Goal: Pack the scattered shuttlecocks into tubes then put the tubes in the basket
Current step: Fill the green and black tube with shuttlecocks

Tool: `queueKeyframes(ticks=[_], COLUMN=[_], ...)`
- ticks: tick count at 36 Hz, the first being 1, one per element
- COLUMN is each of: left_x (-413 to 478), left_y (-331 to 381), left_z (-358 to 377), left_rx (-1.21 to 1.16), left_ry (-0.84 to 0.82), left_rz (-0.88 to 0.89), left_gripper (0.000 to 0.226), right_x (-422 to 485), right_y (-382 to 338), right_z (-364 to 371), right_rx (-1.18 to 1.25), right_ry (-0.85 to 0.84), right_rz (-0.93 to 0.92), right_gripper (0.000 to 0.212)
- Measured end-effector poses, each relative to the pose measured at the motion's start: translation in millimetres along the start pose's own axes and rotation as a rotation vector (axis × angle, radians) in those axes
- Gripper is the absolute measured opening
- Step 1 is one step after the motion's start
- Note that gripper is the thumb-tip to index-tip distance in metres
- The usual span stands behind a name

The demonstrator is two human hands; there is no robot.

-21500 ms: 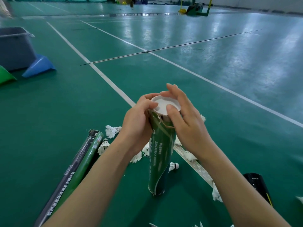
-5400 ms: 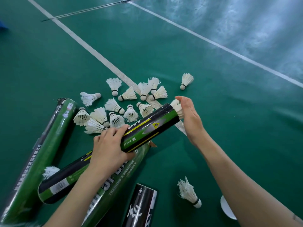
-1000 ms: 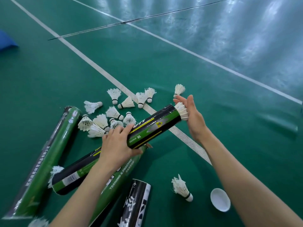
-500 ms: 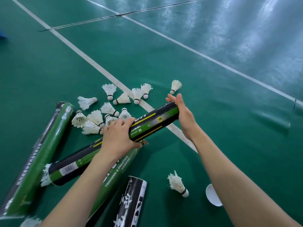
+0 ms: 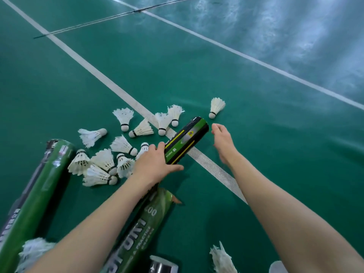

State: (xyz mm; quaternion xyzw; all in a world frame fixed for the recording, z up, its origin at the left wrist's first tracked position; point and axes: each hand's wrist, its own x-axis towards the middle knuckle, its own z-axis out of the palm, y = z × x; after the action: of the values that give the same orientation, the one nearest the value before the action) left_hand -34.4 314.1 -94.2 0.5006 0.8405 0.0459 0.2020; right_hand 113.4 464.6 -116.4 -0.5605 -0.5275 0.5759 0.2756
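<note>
Left hand (image 5: 155, 164): fingers and thumb wrapped round the held tube (image 5: 187, 142), black and green, slanting away to the right above the floor (image 5: 275, 154). Right hand (image 5: 222, 140): empty, fingers loosely curled, just beside the tube's far end and apart from it. Lone shuttlecock (image 5: 216, 106): on the floor just beyond the right hand, cork toward it. Shuttlecocks (image 5: 102, 164): about a dozen, scattered left of the held tube. A few lie by the white line (image 5: 110, 84), and a tight cluster is nearest the left hand. Green tube (image 5: 35, 194): lying at the left edge. Torn tube (image 5: 141, 229): green, lying under the left forearm, mouth ragged. Black tube (image 5: 163, 266): only one end in view, at the bottom edge. Near shuttlecock (image 5: 222, 259): at the bottom, right of the black tube. Cap (image 5: 277, 267): white, bottom right, partly cut off. Feathers (image 5: 33, 251): white, lower left, blurred.
</note>
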Motion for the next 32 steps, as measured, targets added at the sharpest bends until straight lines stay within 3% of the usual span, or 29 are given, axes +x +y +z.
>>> queueKeyframes(ticks=[8, 14, 18, 22, 28, 32], left_x=[47, 55, 51, 57, 57, 59], left_y=[9, 8, 10, 9, 13, 14], left_z=[24, 40, 47, 46, 45, 44], left_rx=[0.087, 0.105, 0.161, 0.112, 0.102, 0.099], left_ry=[-0.043, 0.041, 0.113, 0.08, 0.07, 0.061], left_rz=[-0.026, -0.002, 0.002, -0.015, -0.033, -0.038], left_gripper=[0.091, 0.087, 0.081, 0.081, 0.08, 0.079], right_x=[57, 85, 107, 127, 152, 156], right_y=[13, 5, -9, -26, -41, -41], right_z=[6, 7, 6, 6, 0, -2], right_rx=[-0.232, -0.325, -0.406, -0.49, -0.669, -0.741], right_ry=[0.025, 0.073, 0.117, 0.1, -0.003, 0.098], right_rz=[0.019, -0.016, -0.084, -0.138, -0.028, -0.075], right_gripper=[0.043, 0.053, 0.049, 0.046, 0.073, 0.063])
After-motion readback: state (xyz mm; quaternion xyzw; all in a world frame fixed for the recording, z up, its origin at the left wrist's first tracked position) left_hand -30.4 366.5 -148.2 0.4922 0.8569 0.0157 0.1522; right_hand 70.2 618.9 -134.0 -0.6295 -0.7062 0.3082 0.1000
